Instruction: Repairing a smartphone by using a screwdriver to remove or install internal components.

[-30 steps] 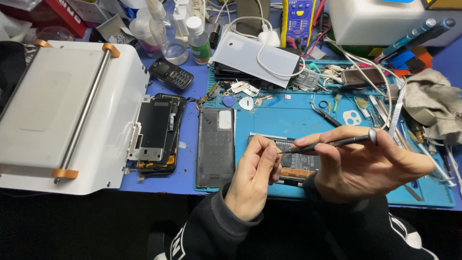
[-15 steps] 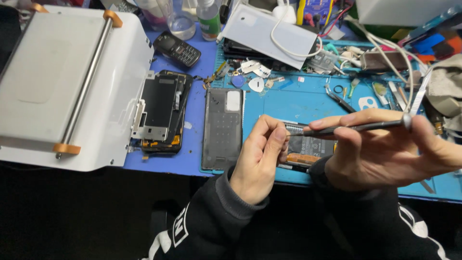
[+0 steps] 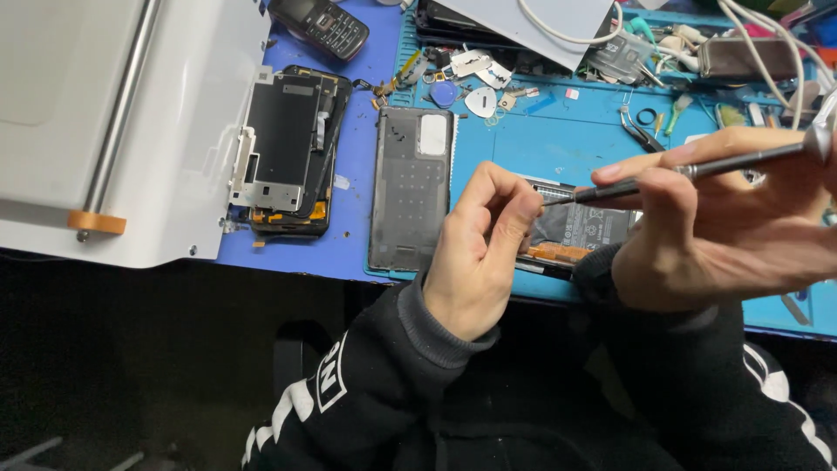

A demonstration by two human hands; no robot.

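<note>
The opened phone (image 3: 575, 235) lies on the blue mat (image 3: 523, 148) between your two hands, its dark battery and orange flex strip showing, much of it hidden behind your fingers. Your right hand (image 3: 724, 218) is closed around a slim metal screwdriver (image 3: 697, 170), held almost level, its tip pointing left and meeting the phone's upper edge right by your left fingertips. Your left hand (image 3: 479, 253) is curled, thumb and forefinger pinched narrow at that same spot; whether they hold anything you cannot tell. Just left of your left hand lies a grey back cover (image 3: 410, 187), inner face up. Further left sits a stripped phone frame (image 3: 288, 148), partly on a white machine (image 3: 131, 122). Beyond your hands the surface carries picks, small parts and tweezers (image 3: 641, 131).
</note>
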